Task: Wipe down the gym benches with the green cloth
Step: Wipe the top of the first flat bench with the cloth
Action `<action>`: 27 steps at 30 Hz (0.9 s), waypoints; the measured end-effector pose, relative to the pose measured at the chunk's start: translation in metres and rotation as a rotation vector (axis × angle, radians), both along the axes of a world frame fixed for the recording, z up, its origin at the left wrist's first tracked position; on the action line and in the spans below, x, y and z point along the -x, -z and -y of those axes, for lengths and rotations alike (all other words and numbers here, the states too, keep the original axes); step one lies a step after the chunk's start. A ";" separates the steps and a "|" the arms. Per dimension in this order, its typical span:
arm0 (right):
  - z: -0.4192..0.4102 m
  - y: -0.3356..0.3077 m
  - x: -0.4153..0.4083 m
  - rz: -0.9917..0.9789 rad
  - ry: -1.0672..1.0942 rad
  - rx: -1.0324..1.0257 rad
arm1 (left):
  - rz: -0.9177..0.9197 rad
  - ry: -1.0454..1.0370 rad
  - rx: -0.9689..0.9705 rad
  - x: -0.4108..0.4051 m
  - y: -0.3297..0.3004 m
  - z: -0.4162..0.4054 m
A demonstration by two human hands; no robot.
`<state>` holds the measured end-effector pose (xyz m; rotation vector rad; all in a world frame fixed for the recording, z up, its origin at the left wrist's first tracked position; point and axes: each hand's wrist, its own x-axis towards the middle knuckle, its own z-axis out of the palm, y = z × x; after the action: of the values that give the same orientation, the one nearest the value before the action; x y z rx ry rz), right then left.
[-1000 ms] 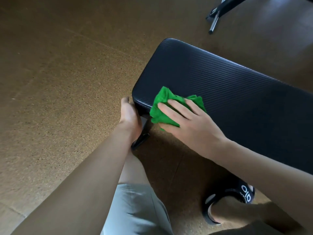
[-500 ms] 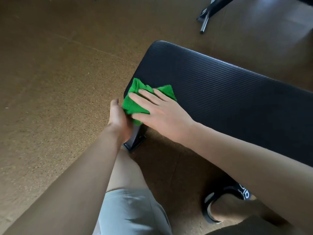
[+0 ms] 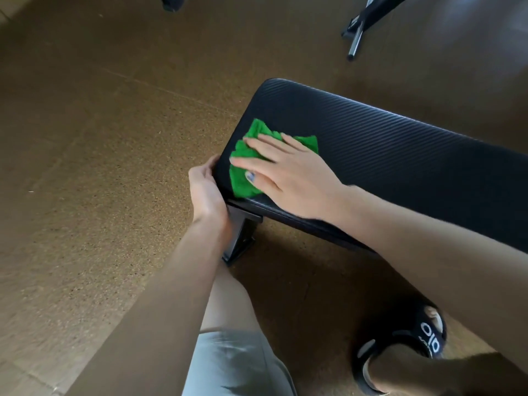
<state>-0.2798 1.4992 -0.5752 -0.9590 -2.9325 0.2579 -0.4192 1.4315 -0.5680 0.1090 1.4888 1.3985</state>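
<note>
I have my right hand (image 3: 288, 172) laid flat on the green cloth (image 3: 245, 164), fingers straight and slightly spread, pressing the cloth into the near end of the bench pad (image 3: 385, 155). The flat palm is there, I judge, to spread pressure over as much cloth as possible, so each pass cleans a wide strip. The cloth bunches out beyond my fingertips and under my thumb, a soft looped terry, crumpled and not folded, so it gives and follows the pad's rounded corner just ahead of my fingertips

My left hand (image 3: 204, 192) grips the end edge of the pad, just beside the cloth, with the thumb on the pad's side; the fingers are curled under the edge and I cannot see them. I take it that this steadies the bench against the push of wiping and braces me while I lean over

The pad is black vinyl with fine diagonal ribbing, slightly glossy, thick with rounded edges. Below my left wrist a black metal leg (image 3: 240, 238) runs down to a brown speckled floor (image 3: 100, 167), which looks like cork or rubber matting. Most of the pad stretches away behind my right wrist, and I cannot tell how much of it is cleaned
</note>
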 end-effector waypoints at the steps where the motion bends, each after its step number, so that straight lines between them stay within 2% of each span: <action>1: -0.013 -0.001 0.015 -0.004 0.037 0.018 | 0.009 -0.018 -0.003 0.000 0.003 0.000; 6: -0.077 -0.004 0.030 -0.018 0.216 0.030 | -0.063 -0.031 0.030 -0.001 0.010 -0.004; 10: -0.117 -0.001 -0.026 -0.046 0.557 -0.006 | -0.109 -0.044 0.083 0.003 0.020 -0.003; 12: -0.115 0.001 -0.056 -0.052 0.664 -0.008 | -0.121 -0.060 0.091 0.002 0.018 -0.003; 16: -0.093 0.009 -0.076 -0.059 0.736 -0.038 | -0.061 -0.074 0.111 -0.005 0.005 -0.002; 21: -0.085 0.011 -0.046 -0.054 0.720 -0.060 | -0.065 -0.112 0.108 -0.006 0.007 -0.003; 27: -0.039 0.007 0.028 -0.054 0.350 -0.039 | -0.084 -0.116 0.094 -0.004 0.010 -0.006</action>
<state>-0.3079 1.5378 -0.5820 -1.4059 -2.6477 0.2052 -0.4156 1.4378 -0.5780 0.0228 1.6501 1.4280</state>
